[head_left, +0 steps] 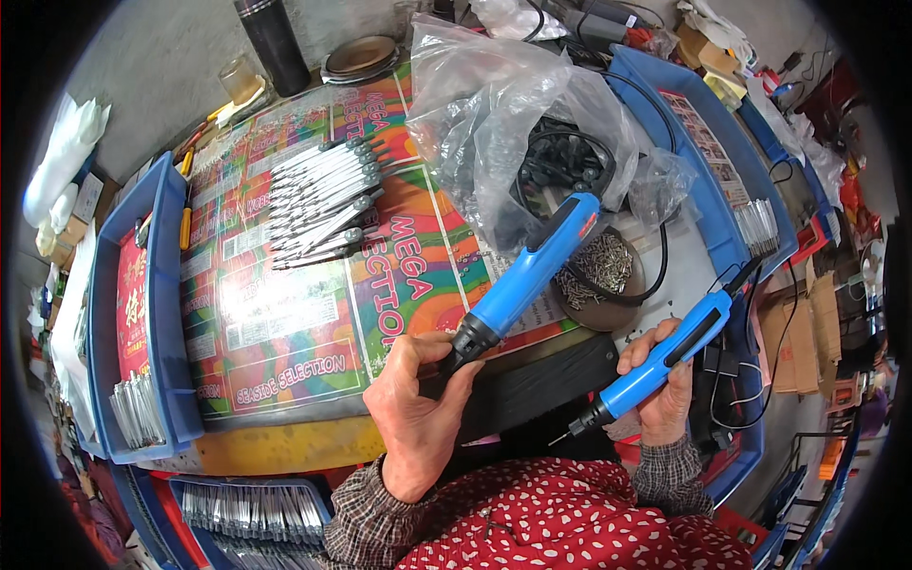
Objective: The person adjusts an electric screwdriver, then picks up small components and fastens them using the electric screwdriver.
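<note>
My left hand (pixel 418 404) is closed, thumb and fingers pinched round the black nose of a blue electric screwdriver (pixel 537 271). Its body slants up to the right over the table, and whether a small part sits in the fingertips is hidden. In my right hand (pixel 665 394) is a second blue electric screwdriver (pixel 655 366), its thin bit pointing down to the left near the table's front edge. Just beyond the first tool lies a round dish of small screws (pixel 600 269). A clear plastic bag (pixel 475 123) holding black parts (pixel 567 163) lies open behind it.
A pile of white rods with black ends (pixel 323 204) lies on the colourful printed table cover (pixel 285 375). Blue trays (pixel 176 313) stand left and right (pixel 698 228), and another tray of rods (pixel 252 508) is below the table edge. Black cables (pixel 662 256) loop at the right.
</note>
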Demonstrator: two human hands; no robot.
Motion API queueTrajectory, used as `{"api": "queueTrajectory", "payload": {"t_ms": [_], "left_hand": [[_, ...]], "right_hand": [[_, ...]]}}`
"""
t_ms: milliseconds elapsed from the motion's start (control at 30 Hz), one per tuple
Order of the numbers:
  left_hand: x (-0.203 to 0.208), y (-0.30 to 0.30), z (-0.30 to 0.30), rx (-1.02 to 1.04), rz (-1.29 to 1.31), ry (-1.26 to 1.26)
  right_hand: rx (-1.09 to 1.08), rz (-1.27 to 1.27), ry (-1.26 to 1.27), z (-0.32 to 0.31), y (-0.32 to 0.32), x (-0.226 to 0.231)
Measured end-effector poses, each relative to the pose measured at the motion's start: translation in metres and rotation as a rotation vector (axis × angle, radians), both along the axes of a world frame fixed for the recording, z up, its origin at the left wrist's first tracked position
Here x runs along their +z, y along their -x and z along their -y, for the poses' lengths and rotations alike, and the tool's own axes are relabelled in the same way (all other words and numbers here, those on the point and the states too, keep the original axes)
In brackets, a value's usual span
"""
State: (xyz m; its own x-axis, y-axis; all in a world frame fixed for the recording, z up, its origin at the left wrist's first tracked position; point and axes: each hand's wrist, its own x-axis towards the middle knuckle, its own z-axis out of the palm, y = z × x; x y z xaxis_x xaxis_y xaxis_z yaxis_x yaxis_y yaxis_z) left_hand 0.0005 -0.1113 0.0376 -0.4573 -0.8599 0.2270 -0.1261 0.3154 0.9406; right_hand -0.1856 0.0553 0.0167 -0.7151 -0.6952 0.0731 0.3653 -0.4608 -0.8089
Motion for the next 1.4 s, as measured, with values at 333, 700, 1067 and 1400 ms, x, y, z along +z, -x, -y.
{"api": "queueTrajectory", "payload": {"t_ms": [333,700,1067,1400], "left_hand": [[0.000,0.000,0.001,0.000,0.000,0.027],[-0.001,0.001,0.003,0.006,0.016,0.054],[0.001,0.000,-0.003,0.009,0.020,0.061],[0.005,0.001,-0.001,0.059,0.086,0.084]], "right_hand": [[0.018,0.016,0.004,-0.001,0.002,-0.002],[0.023,0.013,0.012,0.000,0.002,-0.002],[0.020,0.010,0.011,-0.004,0.002,-0.002],[0.002,0.052,-0.027,-0.002,-0.004,-0.001]]}}
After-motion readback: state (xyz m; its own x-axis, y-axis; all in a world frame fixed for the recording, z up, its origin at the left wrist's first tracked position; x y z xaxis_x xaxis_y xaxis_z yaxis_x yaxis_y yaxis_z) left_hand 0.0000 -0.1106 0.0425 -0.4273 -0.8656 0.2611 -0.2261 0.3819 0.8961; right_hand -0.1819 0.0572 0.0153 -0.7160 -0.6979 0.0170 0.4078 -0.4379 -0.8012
